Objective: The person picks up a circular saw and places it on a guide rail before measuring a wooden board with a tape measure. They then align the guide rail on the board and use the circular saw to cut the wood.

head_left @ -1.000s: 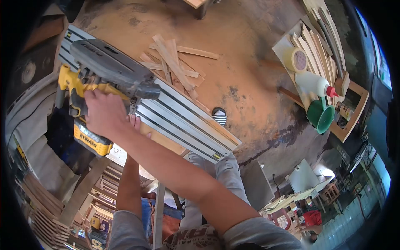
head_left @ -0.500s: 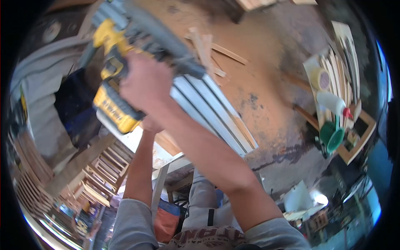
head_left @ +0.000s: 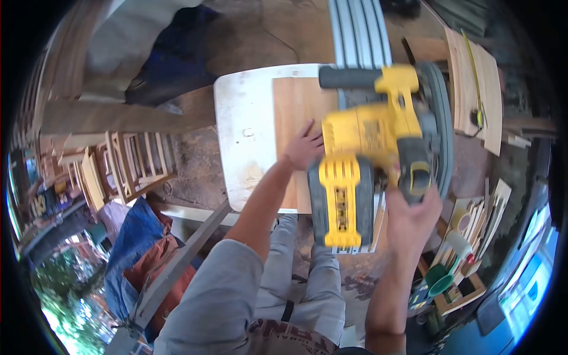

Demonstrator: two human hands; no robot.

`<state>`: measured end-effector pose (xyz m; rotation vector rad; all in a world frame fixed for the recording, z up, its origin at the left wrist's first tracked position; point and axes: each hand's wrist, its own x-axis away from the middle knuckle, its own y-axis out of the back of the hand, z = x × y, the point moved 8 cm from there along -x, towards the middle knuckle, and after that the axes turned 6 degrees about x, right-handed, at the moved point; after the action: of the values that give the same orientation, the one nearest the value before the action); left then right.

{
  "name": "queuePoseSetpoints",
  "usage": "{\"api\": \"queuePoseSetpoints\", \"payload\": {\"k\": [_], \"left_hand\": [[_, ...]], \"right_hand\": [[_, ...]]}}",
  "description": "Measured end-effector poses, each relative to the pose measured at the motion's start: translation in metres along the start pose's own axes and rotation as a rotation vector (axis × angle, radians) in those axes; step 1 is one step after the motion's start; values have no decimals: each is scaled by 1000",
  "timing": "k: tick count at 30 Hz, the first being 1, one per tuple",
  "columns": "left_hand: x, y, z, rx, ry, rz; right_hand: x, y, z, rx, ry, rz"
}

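Note:
My right hand (head_left: 414,216) is wrapped round the rear handle of a yellow and black cordless track saw (head_left: 364,133). The saw is held up to the camera, its battery (head_left: 343,204) towards me, and covers part of the work surface. Left of it, my left hand (head_left: 305,149) lies with fingers spread on a brown wooden board (head_left: 296,97); the saw is close to its fingertips. That board rests on a white panel (head_left: 244,136). A silvery grooved guide rail (head_left: 358,32) runs along the board's right side, its middle hidden behind the saw.
On the right are a tape measure (head_left: 478,117) on a pale plank (head_left: 458,65), a white bottle (head_left: 458,244), a green cup (head_left: 439,278) and thin wood strips (head_left: 491,207). Wooden frames (head_left: 133,163) stand at left, near a blue and orange tarp (head_left: 133,248).
My view has turned. The saw has moved from the left to the right side of the view, still in my right hand. My left hand, mostly hidden before, now shows on the board.

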<state>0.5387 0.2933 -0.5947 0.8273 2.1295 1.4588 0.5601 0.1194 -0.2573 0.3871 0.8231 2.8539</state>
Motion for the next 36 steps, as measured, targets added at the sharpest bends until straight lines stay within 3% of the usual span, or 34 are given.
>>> {"api": "queuePoseSetpoints", "payload": {"k": [2, 4, 6, 10, 12, 13, 16, 18, 20, 21, 24, 27, 29, 31, 33, 34, 36], "left_hand": [[30, 34, -11, 178, 123, -219], [94, 36, -32, 204, 333, -208], [186, 10, -56, 199, 549, 10], [397, -16, -97, 1046, 1205, -568], [451, 34, -127, 543, 1257, -297], [456, 73, -135, 475, 1405, -213], [495, 98, -141, 641, 1643, -363], [522, 84, -140, 903, 1754, -739], [526, 75, -123, 1148, 1790, -1110], [511, 92, -116, 1273, 1824, -1139], [466, 137, -88, 1358, 1676, -1313], [455, 116, -82, 1387, 1676, -1250], [450, 117, -89, 1355, 1733, -1314], [445, 121, -98, 1299, 1773, -1428], [442, 111, -115, 1358, 1870, -1335], [444, 103, -124, 1384, 1915, -1285], [444, 73, -145, 1480, 1953, -978]], "right_hand": [[39, -5, 14, 32, -49, 61], [68, -23, 21, -30, -114, 131], [87, -52, 20, -161, -101, 197], [112, -130, 25, -229, -59, 286], [125, -173, 27, -179, -84, 318], [132, -196, 25, -169, -103, 320], [153, -254, 31, -152, -118, 293], [168, -285, 32, -136, -113, 238], [177, -308, 29, -106, -83, 163], [181, -321, 20, -82, -100, 168], [195, -339, -12, -94, -187, 186], [205, -339, -25, -99, -138, 251], [202, -336, -28, -89, -102, 340], [196, -303, -17, -38, 87, 338], [192, -253, -21, -22, 207, 321], [185, -223, -46, 0, 100, 276], [179, -161, -138, -9, -180, 175]]}}
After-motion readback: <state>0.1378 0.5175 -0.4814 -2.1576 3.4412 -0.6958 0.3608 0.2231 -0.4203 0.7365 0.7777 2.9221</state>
